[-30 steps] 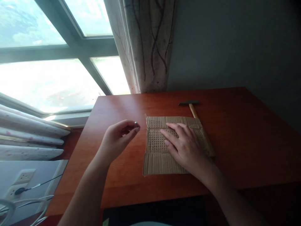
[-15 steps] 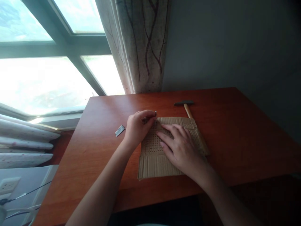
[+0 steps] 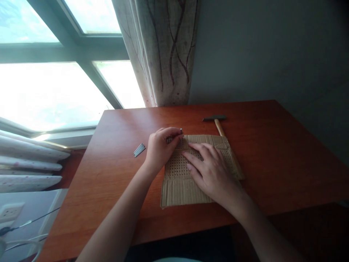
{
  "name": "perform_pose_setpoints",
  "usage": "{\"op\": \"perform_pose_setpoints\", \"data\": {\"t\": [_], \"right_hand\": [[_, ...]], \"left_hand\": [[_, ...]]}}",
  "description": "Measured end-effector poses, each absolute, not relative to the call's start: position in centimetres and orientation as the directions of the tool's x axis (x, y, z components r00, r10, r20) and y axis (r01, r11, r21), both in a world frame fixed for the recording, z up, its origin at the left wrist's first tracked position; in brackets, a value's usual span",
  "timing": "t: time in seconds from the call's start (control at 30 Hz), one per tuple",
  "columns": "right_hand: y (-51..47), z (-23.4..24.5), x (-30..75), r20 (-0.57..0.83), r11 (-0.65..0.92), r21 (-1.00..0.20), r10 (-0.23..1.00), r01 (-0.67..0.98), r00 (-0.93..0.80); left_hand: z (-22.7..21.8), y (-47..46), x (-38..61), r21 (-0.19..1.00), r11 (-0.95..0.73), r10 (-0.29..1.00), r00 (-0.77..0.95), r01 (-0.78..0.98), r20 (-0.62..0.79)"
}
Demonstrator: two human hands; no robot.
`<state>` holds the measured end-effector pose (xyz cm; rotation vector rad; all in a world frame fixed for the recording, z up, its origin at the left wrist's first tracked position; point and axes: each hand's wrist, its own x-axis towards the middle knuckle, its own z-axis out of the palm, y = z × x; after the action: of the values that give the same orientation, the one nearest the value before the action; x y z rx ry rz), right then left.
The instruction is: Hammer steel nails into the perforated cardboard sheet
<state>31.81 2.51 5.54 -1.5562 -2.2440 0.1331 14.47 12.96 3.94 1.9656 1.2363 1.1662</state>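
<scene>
A flat piece of brown cardboard [image 3: 177,189] full of small holes lies on the reddish wooden table [image 3: 272,163]. My right hand [image 3: 211,171] lies flat on it, fingers stretched out and pressing it down. My left hand [image 3: 160,147] pinches a small nail [image 3: 181,130] upright over the cardboard's far left corner. A small bundle of loose nails [image 3: 139,150] rests on the table just left of my left hand.
A hammer [image 3: 216,122] with a wooden handle lies beyond the cardboard, its handle partly under it. A patterned curtain [image 3: 163,51] hangs behind the table by a bright window [image 3: 51,91]. A wall socket with a plugged cable [image 3: 8,218] sits at lower left.
My left hand moved right from the open table to the cardboard's far left corner, carrying the nail. The right hand stayed flat on the cardboard. The nail bundle came into view.
</scene>
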Motion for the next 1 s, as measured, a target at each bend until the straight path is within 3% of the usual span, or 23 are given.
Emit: {"op": "perform_pose_setpoints", "data": {"t": [0.33,0.57,0.67,0.73,0.87,1.0], "right_hand": [[2.6,5.5,31.8,0.278,0.375,-0.297,0.914,0.878,-0.296],[2.6,5.3,31.8,0.281,0.378,-0.315,0.913,0.871,-0.295],[2.5,5.8,32.0,0.284,0.386,-0.381,0.914,0.840,-0.291],[2.5,6.3,32.6,0.295,0.389,-0.486,0.916,0.782,-0.272],[3.0,6.4,36.6,0.360,0.307,-0.668,0.930,0.678,-0.066],[4.4,3.4,42.4,0.357,0.057,-0.588,0.913,0.807,0.196]], "left_hand": [[4.3,13.0,14.6,0.656,-0.516,0.855,0.290,0.551,0.430],[4.0,13.0,14.6,0.698,-0.502,0.864,0.266,0.511,0.427],[3.9,13.0,14.6,0.697,-0.504,0.863,0.265,0.510,0.431],[3.9,13.0,14.6,0.694,-0.509,0.860,0.266,0.509,0.436],[3.7,13.0,14.6,0.690,-0.510,0.859,0.270,0.513,0.434],[3.6,13.0,14.6,0.675,-0.512,0.858,0.272,0.531,0.436]]}}
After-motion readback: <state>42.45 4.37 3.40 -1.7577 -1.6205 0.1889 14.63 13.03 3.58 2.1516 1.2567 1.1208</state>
